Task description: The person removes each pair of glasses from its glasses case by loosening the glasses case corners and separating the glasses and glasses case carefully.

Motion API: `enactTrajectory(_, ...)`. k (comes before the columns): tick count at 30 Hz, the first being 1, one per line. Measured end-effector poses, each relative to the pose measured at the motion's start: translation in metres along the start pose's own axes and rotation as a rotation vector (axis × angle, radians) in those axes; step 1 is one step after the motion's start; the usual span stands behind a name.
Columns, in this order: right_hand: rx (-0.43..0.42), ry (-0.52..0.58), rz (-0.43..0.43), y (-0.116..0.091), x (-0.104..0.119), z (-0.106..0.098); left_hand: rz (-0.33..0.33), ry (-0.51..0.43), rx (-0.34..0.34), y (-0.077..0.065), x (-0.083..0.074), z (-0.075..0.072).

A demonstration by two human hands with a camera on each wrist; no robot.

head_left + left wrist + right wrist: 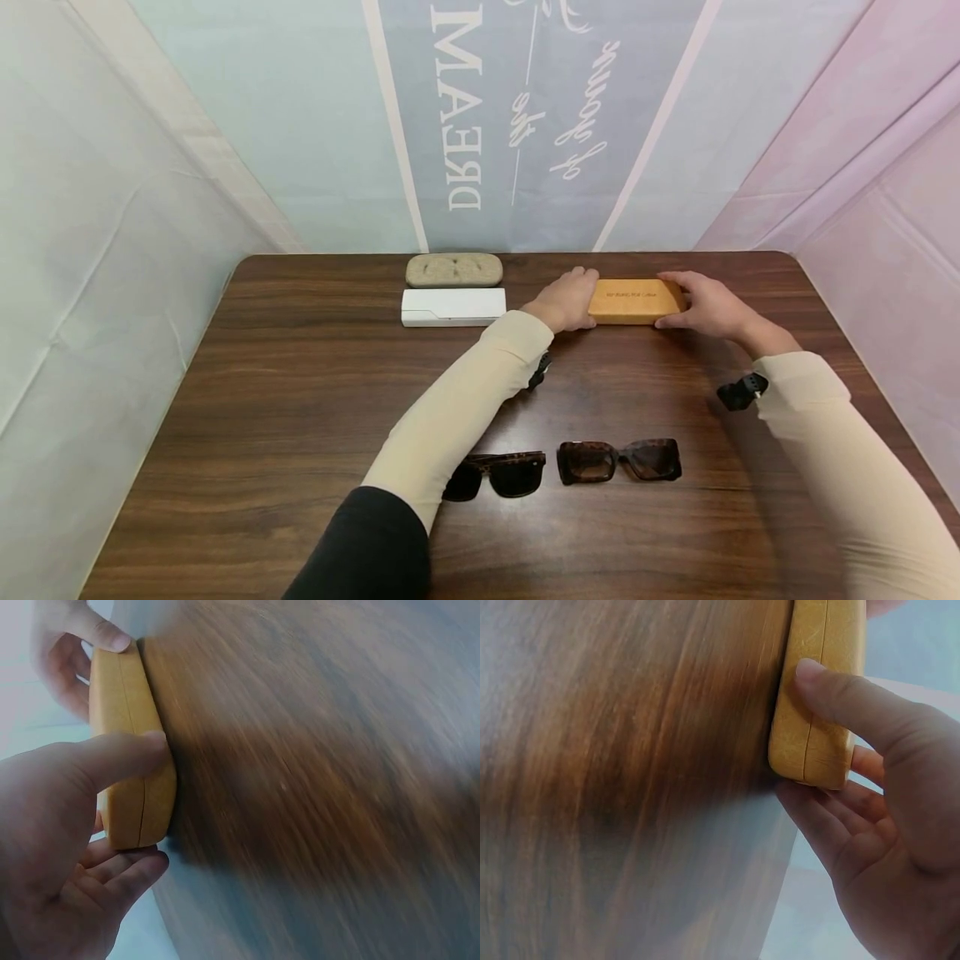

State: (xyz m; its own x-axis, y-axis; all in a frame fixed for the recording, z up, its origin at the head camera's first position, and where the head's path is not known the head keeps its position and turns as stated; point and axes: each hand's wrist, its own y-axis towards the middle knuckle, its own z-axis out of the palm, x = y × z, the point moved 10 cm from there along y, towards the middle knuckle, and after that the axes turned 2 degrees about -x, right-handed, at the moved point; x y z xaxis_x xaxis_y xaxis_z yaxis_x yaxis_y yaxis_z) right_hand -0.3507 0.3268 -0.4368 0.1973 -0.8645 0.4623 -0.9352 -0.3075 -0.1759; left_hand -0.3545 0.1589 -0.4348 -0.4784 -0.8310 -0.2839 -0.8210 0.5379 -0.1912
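Note:
A tan-yellow glasses case [636, 307] with a line of small print on its lid lies closed near the table's back edge. My left hand [567, 302] grips its left end. In the left wrist view, the thumb of that hand [56, 817] lies along the case's [124, 705] front side, across its seam, and the fingers curl round the end. At the opposite end, my right hand [712, 308] holds the case the same way. The right wrist view shows this hand [907, 772] with its thumb on the front side of the case [795, 742] and fingers behind the corner.
Left of my left hand, a white case [453, 308] lies before a beige fabric case [453, 270]. Dark sunglasses [516, 478], partly hidden by my left arm, and tortoiseshell sunglasses [588, 462] lie nearer on the wooden table [300, 400]. Printed cloth [330, 125] hangs behind the table.

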Motion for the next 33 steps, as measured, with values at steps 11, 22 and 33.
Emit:
enactTrajectory(11, 0.009, -0.016, -0.029, -0.009, 0.01, 0.002, 0.064, 0.062, 0.049, -0.01, -0.002, -0.002)
enactTrajectory(22, 0.003, -0.059, -0.126, -0.021, 0.038, -0.001, 0.136, 0.064, 0.024, -0.029, -0.002, -0.012)
enactTrajectory(33, 0.011, -0.102, -0.192, -0.033, 0.064, 0.002, 0.192, 0.047, -0.014, -0.058, 0.001, -0.019)
